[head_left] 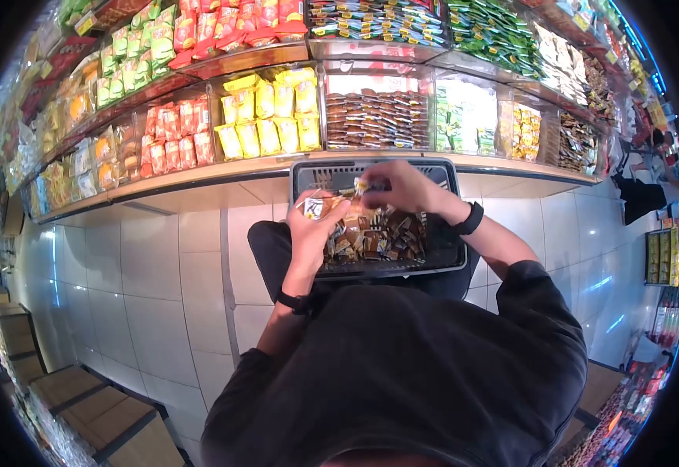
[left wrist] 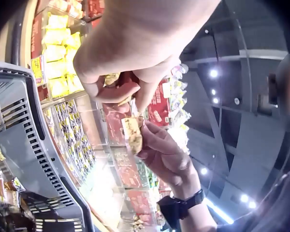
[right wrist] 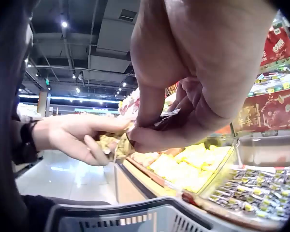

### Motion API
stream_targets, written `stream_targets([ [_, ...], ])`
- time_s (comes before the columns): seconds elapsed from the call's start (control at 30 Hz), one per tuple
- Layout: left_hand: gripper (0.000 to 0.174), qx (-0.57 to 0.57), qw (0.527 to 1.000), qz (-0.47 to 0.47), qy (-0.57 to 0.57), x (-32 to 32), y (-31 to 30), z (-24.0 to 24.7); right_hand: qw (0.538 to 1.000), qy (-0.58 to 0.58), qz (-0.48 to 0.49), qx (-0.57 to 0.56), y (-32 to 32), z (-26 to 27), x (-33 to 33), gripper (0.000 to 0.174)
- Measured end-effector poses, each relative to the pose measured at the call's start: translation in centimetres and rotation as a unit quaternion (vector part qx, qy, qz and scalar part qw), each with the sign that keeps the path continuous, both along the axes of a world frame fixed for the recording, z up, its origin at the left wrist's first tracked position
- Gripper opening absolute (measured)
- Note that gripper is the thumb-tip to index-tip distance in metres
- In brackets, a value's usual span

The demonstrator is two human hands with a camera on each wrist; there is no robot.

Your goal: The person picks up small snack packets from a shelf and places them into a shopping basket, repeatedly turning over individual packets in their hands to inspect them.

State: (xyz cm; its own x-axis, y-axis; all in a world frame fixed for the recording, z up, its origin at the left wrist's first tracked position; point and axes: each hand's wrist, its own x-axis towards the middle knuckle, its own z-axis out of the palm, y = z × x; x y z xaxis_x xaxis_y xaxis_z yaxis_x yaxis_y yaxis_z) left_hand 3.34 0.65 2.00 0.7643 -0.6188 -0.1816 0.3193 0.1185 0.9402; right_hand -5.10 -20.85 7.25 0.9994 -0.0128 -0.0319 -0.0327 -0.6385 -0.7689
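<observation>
The left hand (head_left: 314,233) is above the left part of the basket, its fingers curled round small wrapped packets (head_left: 313,208). Close beside it, the right hand (head_left: 405,187) pinches a small packet (head_left: 360,187) between thumb and fingers. In the left wrist view a gold-brown packet (left wrist: 133,134) hangs between the left hand (left wrist: 130,53) and the right hand (left wrist: 166,157). The right wrist view has the right hand (right wrist: 198,72) touching packets by the left hand (right wrist: 77,137). Many brown packets (head_left: 378,237) lie in the basket below.
A dark basket (head_left: 454,233) rests at the person's knees, against the shelf edge (head_left: 261,165). Shelves behind hold yellow packs (head_left: 265,101), red packs (head_left: 176,144) and stacked brown packets (head_left: 377,117). Pale floor tiles (head_left: 149,265) lie at the left. Another person (head_left: 641,194) is at the far right.
</observation>
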Motion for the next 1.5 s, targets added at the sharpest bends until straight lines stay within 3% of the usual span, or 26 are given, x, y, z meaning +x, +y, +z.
stream_targets([
  [0.03,0.030,-0.021,0.998,0.029,0.048,0.6,0.5,-0.8,0.999,0.020,-0.024,0.034,-0.7,0.3,1.4,0.025],
  [0.07,0.032,-0.041,0.993,0.057,0.095,1.1,1.0,-1.5,0.999,-0.034,-0.037,-0.005,-1.7,1.0,2.6,0.022],
  [0.13,0.027,-0.042,0.992,0.064,0.098,1.6,1.8,-2.1,0.975,-0.118,-0.156,-0.111,-4.2,-0.1,6.2,0.023],
  [0.2,0.021,-0.048,0.975,0.068,0.204,1.7,2.5,-1.7,0.938,-0.240,-0.161,-0.191,-7.6,-2.9,10.5,0.023],
  [0.27,0.027,-0.055,0.974,0.038,0.216,1.4,3.0,-1.9,0.928,-0.154,-0.178,-0.288,-9.4,-3.9,14.6,0.022],
  [0.4,0.024,-0.047,0.967,0.007,0.251,1.3,3.1,-2.2,0.893,-0.075,-0.143,-0.421,-12.2,-9.2,21.8,0.019],
  [0.67,0.023,-0.050,0.970,0.007,0.236,2.1,4.2,-2.6,0.893,-0.021,-0.105,-0.437,-14.0,-14.9,25.1,0.016],
  [0.8,0.027,-0.107,0.960,-0.017,0.258,2.2,4.1,-2.8,0.902,-0.006,-0.027,-0.431,-13.8,-13.3,24.3,0.021],
  [0.93,0.034,-0.151,0.949,-0.061,0.269,2.6,3.4,-1.9,0.945,-0.025,-0.063,-0.321,-14.4,-13.5,24.2,0.024],
  [1.03,0.031,-0.130,0.960,-0.045,0.243,2.4,2.9,-0.8,0.926,-0.082,-0.092,-0.358,-13.8,-11.1,22.6,0.038],
  [1.07,0.031,-0.127,0.961,-0.046,0.242,2.3,2.8,-0.8,0.926,-0.229,-0.132,-0.270,-13.2,-10.3,21.2,0.035],
  [1.13,0.031,-0.134,0.968,-0.057,0.205,2.3,2.7,0.5,0.972,-0.143,-0.174,-0.069,-8.4,-4.0,16.4,0.033],
  [1.2,0.027,-0.142,0.967,-0.058,0.202,2.1,2.5,0.7,0.987,-0.149,-0.056,0.034,-6.4,-4.0,12.1,0.029],
  [1.23,0.024,-0.135,0.973,-0.045,0.181,1.8,2.4,0.8,0.976,-0.061,-0.048,0.202,-3.9,-2.3,9.2,0.028],
  [1.27,0.021,-0.129,0.978,-0.035,0.159,1.5,2.0,0.8,0.931,0.027,-0.040,0.363,-1.4,-0.1,6.3,0.028],
  [1.33,0.017,-0.107,0.984,-0.035,0.140,0.7,1.2,1.9,0.924,0.097,-0.050,0.367,2.1,1.9,2.0,0.028],
  [1.4,0.016,-0.093,0.990,-0.053,0.088,0.1,0.7,2.0,0.947,-0.007,-0.056,0.317,4.3,0.3,-0.4,0.025],
  [1.5,0.018,-0.056,0.997,-0.041,0.034,-1.0,0.1,2.8,0.935,-0.003,-0.118,0.336,5.5,0.3,-2.8,0.019],
])
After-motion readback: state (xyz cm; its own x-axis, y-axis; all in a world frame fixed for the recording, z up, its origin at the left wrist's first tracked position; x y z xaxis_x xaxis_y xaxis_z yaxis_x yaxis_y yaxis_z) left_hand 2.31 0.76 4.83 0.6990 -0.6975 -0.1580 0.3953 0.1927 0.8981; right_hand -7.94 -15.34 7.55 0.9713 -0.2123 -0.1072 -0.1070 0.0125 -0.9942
